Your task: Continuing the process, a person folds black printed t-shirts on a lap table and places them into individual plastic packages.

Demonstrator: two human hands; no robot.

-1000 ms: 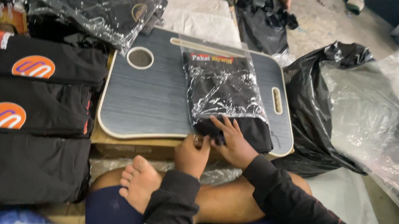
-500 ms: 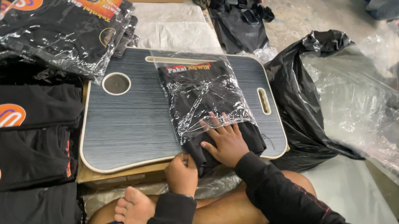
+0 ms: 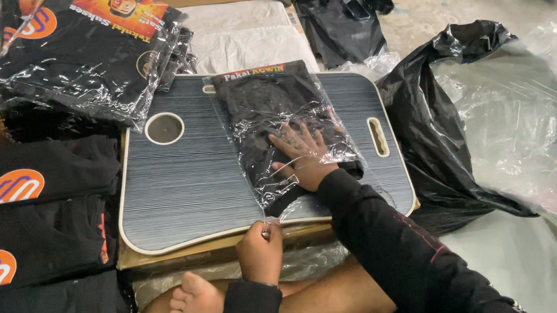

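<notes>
**Garment half-bagged on the lap desk**

Slippage looks the likeliest trouble: the clear plastic bag point(image 3: 285, 129) is glossy and lies on a smooth, grey striped lap-desk tabletop point(image 3: 181, 193), so a push from the flat palm could slide the whole packet toward the far edge or bunch the film into wrinkles. The near mouth of the bag is held only by a small pinch, and I judge that grip could slip off the thin film.

The folded black garment point(image 3: 264, 107) sits inside that bag, lying lengthwise on the tabletop, right of its round cup hole point(image 3: 164, 128) and left of its slot handle point(image 3: 378, 136). The right hand point(image 3: 304, 156) lies directly on top of the near half of the packet, fingers spread and pressed flat, grasping nothing. The left hand point(image 3: 260, 247) is at the near edge of the tabletop, just below the packet, curled closed with fingertips pinching the bag's open end.

To the left lie folded black shirts with orange oval logos point(image 3: 11, 189); to the right slumps a black plastic sack point(image 3: 451, 130).
</notes>
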